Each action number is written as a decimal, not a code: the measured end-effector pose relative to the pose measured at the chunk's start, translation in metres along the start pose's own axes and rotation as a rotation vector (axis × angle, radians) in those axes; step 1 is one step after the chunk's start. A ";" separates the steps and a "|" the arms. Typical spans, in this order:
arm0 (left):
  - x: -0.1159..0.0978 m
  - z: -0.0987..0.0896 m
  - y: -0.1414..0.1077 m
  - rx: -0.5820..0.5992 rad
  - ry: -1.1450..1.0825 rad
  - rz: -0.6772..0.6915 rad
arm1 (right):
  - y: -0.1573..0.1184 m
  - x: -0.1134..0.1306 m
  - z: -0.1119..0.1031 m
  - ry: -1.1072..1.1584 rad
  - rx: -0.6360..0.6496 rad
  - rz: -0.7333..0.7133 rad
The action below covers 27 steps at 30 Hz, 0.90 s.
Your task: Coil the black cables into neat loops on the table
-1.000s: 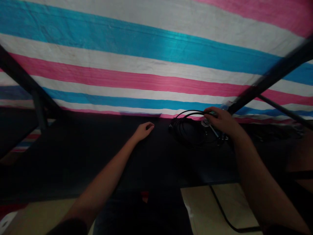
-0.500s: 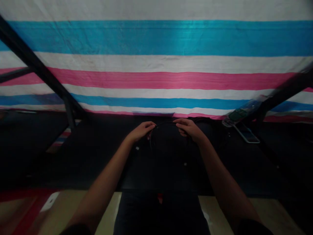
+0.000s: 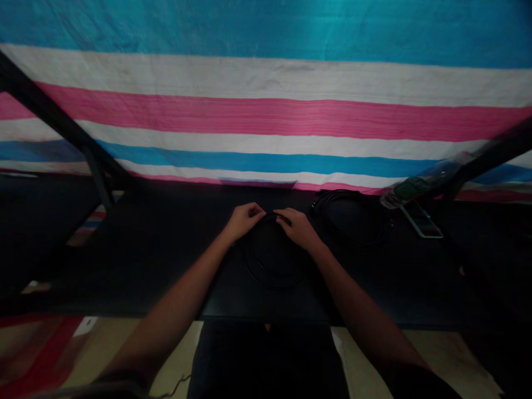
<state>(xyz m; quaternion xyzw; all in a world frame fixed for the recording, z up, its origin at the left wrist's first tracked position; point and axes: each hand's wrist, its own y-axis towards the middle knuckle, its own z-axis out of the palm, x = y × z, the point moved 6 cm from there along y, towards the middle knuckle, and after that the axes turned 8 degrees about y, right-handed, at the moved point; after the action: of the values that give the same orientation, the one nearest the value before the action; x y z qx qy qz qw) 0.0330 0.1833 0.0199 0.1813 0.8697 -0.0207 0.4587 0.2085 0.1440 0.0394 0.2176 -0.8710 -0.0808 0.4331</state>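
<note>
Both my hands meet at the top of a black cable loop (image 3: 270, 260) on the dark table (image 3: 166, 266). My left hand (image 3: 245, 220) and right hand (image 3: 296, 227) each pinch it, fingers curled shut around the cord. Just right of my right hand lies a second cable coil (image 3: 351, 219), then a bottle (image 3: 419, 185) and a phone (image 3: 421, 220). I think the loop could spring open if one pinch slips, because the cord is stiff.

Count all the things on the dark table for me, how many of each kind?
Black cable coils: 2, one under both hands, one to the right
Plastic bottles: 1
Phones: 1
Total: 4
</note>
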 end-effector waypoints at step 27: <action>0.056 -0.072 -0.028 0.711 -0.321 -0.297 | -0.034 -0.052 -0.016 0.949 0.658 0.627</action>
<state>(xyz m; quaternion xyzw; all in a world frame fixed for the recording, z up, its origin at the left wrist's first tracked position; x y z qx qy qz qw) -0.0619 0.1887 0.0132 0.1956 0.7426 -0.4137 0.4890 0.2598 0.1376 0.0007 0.0865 -0.5868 0.4247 0.6840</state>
